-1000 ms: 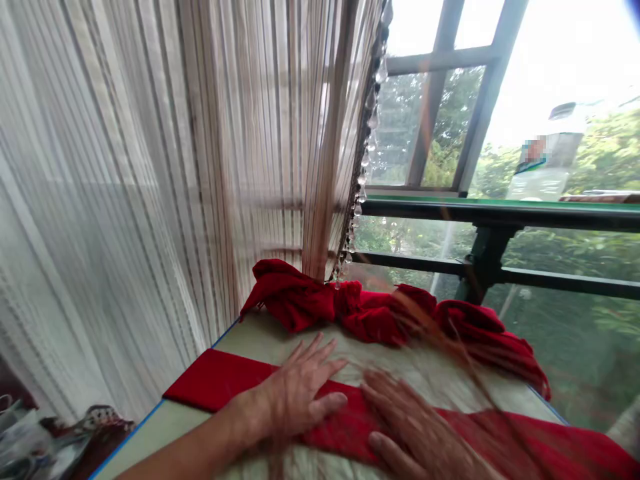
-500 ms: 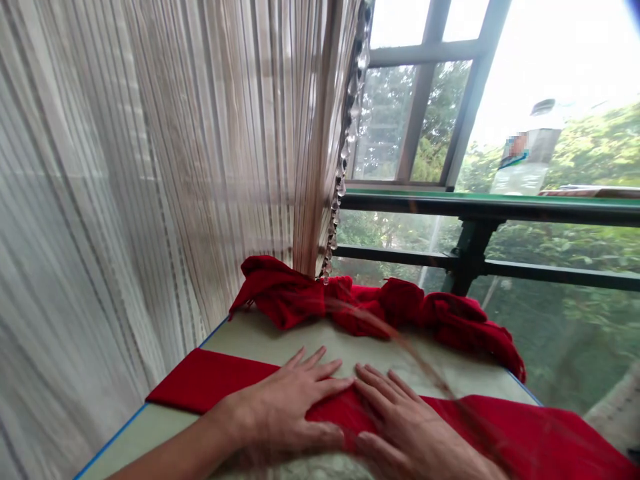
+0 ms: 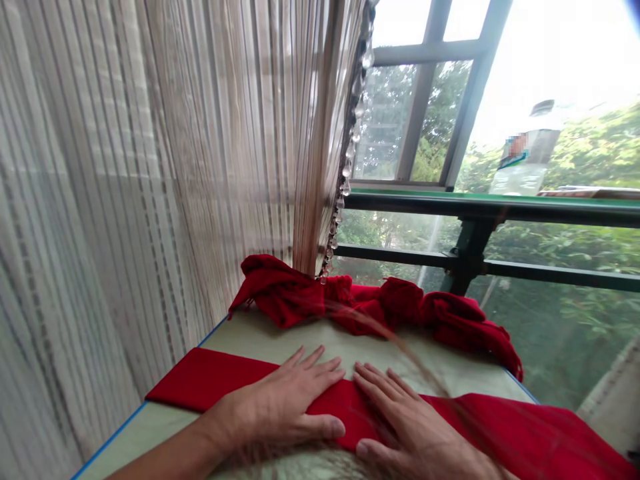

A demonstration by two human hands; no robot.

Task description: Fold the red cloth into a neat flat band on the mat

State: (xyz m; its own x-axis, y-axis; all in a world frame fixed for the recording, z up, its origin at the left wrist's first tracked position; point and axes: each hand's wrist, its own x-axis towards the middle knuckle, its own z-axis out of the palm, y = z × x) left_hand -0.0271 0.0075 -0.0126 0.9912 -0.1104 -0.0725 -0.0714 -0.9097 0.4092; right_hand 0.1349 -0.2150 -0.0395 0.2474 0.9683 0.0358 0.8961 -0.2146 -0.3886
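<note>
A long strip of folded red cloth [image 3: 200,380] lies across the pale green table [image 3: 320,337] and runs off to the lower right. My left hand [image 3: 295,397] rests flat on its middle, fingers spread and pointing away from me. Close beside it, my right hand [image 3: 400,413] also presses flat on the cloth, fingers stretched out and thumb apart. A short span of red shows between the two hands. Blurred strands of hair cross the lower part of the view, over part of the cloth and wrists.
A crumpled heap of red cloth [image 3: 370,303] lies along the table's far edge. A striped curtain [image 3: 225,133] with a beaded border hangs at the left. Beyond stand a dark railing [image 3: 500,208], a window and a plastic bottle [image 3: 530,153].
My hands have moved slightly apart over the cloth, opening a small gap between the fingers. The curtain on the left has swayed a little. The red cloths lie as before.
</note>
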